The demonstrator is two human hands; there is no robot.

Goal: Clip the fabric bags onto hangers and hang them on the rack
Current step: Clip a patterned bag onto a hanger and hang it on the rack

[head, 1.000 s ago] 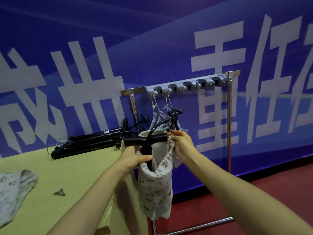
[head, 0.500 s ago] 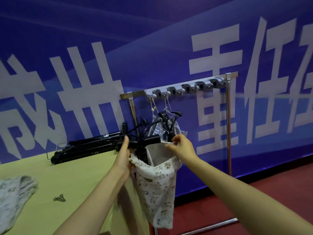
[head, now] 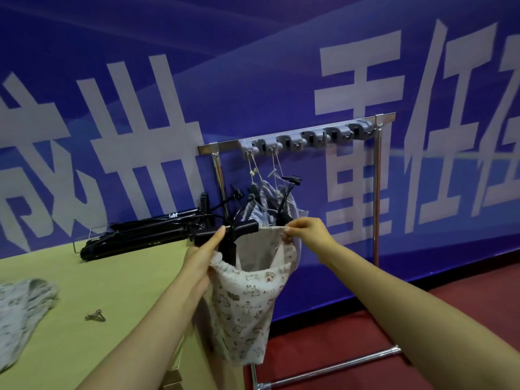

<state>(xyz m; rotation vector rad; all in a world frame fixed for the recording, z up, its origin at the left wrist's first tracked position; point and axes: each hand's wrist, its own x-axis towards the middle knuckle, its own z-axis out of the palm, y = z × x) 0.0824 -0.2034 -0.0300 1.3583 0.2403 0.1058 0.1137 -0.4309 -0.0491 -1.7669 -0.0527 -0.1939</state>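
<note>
A white fabric bag [head: 244, 305] printed with small animals hangs open below a black clip hanger [head: 233, 230]. My left hand [head: 201, 257] holds the hanger's left end and the bag's left rim. My right hand [head: 305, 230] pinches the bag's top edge at the right and stretches it level with the hanger bar. Behind them stands the metal rack [head: 377, 192], its grey hook strip [head: 306, 137] carrying two hung bags [head: 275, 204] on black hangers.
A yellow-green table [head: 112, 291] lies at the left with a pile of black hangers [head: 140, 235] at its far edge, another printed bag [head: 19, 308] at its left and a small metal clip [head: 95, 316]. Red floor at the right; a blue banner wall behind.
My left hand shifted up the hanger's left end. My right hand drew the bag's top edge out to the right, so the mouth now stands wider and taut along the bar.
</note>
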